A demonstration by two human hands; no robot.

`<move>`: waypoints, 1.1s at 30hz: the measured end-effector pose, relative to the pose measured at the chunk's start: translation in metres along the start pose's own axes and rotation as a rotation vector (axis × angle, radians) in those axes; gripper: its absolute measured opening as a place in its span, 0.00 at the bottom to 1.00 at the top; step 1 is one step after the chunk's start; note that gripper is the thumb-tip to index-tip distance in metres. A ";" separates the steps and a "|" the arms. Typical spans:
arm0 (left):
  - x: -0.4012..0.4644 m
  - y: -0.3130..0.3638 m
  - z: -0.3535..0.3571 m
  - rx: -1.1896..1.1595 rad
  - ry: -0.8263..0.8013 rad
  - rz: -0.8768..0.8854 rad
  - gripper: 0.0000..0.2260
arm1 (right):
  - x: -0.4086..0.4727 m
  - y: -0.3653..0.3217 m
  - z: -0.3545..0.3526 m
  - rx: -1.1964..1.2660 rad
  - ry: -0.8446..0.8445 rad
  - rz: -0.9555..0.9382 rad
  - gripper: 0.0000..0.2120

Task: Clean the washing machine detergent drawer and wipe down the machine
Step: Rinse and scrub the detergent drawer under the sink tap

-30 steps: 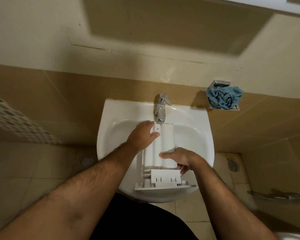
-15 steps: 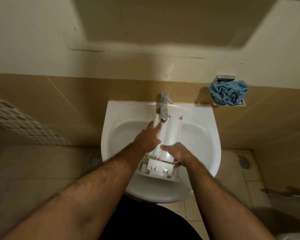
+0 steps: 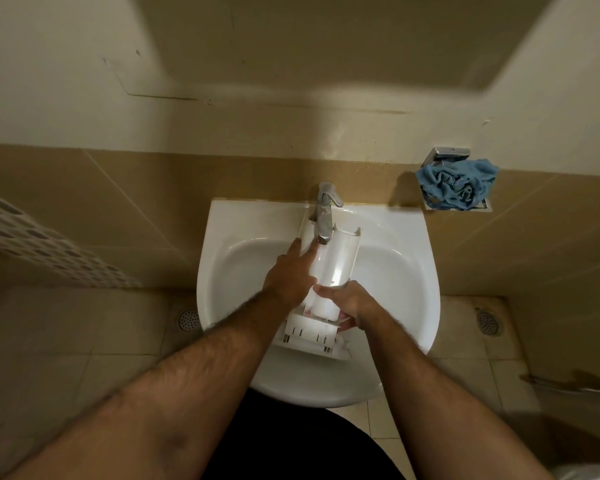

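Note:
The white detergent drawer (image 3: 338,259) lies upside down over the white sink (image 3: 406,271), its far end tucked under the chrome tap (image 3: 324,216) and its front panel toward me. My right hand (image 3: 352,306) grips the drawer's right side near the front panel, thumb on top. My left hand (image 3: 290,275) lies on the drawer's left side with fingers stretched toward the tap spout. Whether water runs from the tap cannot be seen.
A crumpled blue cloth (image 3: 459,187) sits in a chrome holder on the tiled wall, right of the sink. Floor drains (image 3: 488,322) lie on either side below. A chrome hose fitting (image 3: 575,386) shows at the right edge.
The drawer has been pushed farther away, its far end now under the tap. My left hand slid forward along it toward the spout. The camera view shifted slightly.

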State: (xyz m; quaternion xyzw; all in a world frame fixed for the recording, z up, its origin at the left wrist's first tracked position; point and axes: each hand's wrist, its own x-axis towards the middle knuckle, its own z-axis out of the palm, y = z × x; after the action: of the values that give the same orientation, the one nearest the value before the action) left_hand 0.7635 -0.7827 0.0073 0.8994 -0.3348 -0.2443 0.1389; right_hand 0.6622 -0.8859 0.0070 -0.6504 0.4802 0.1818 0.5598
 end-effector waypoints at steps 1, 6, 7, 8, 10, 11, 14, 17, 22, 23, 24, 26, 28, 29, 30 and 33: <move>-0.001 -0.003 0.000 -0.001 -0.001 0.004 0.37 | 0.002 0.000 0.001 -0.008 0.013 -0.011 0.29; -0.010 -0.019 0.008 -0.032 -0.011 0.034 0.35 | 0.004 -0.005 0.009 -0.219 0.360 -0.157 0.34; -0.011 -0.021 0.009 -0.048 -0.006 0.038 0.35 | 0.004 -0.008 0.009 -0.258 0.467 -0.239 0.37; -0.012 -0.022 0.010 -0.064 0.002 0.042 0.35 | 0.004 -0.012 0.007 -0.248 0.535 -0.320 0.38; -0.014 -0.022 0.012 -0.112 0.018 0.039 0.36 | 0.006 -0.024 0.003 -0.144 0.540 -0.379 0.43; -0.015 -0.022 0.012 -0.149 0.022 0.028 0.38 | 0.009 -0.029 0.002 -0.096 0.509 -0.355 0.46; -0.019 -0.024 0.012 -0.233 -0.027 0.006 0.45 | 0.011 -0.038 0.009 -0.094 0.442 -0.240 0.57; -0.022 -0.028 0.014 -0.281 -0.026 0.006 0.46 | 0.007 -0.027 0.029 -0.182 0.486 -0.259 0.60; -0.022 -0.029 0.022 -0.158 0.080 0.053 0.35 | -0.005 0.010 0.053 -0.732 0.627 -0.595 0.40; -0.021 -0.029 0.023 -0.145 0.070 0.067 0.34 | -0.006 0.011 0.053 -0.867 0.668 -0.680 0.35; -0.020 -0.030 0.023 -0.142 0.059 0.072 0.34 | -0.005 0.013 0.051 -0.934 0.694 -0.754 0.32; -0.018 -0.031 0.021 -0.148 0.041 0.082 0.34 | -0.002 0.013 0.044 -0.842 0.647 -0.793 0.33; -0.015 -0.030 0.017 -0.170 0.019 0.076 0.33 | 0.001 0.011 0.036 -0.565 0.564 -0.650 0.44; -0.015 -0.029 0.015 -0.180 0.016 0.064 0.32 | 0.003 0.009 0.032 -0.402 0.540 -0.555 0.50; -0.015 -0.028 0.015 -0.187 0.020 0.051 0.32 | 0.005 0.005 0.028 -0.252 0.512 -0.455 0.54; -0.017 -0.022 0.014 -0.223 0.065 0.019 0.30 | 0.016 -0.009 0.013 -0.077 0.383 -0.242 0.52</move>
State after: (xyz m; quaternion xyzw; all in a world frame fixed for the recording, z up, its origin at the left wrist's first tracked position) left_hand 0.7568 -0.7565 -0.0081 0.8826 -0.3092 -0.2496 0.2513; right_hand 0.6807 -0.8811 -0.0045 -0.7468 0.4889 0.0048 0.4508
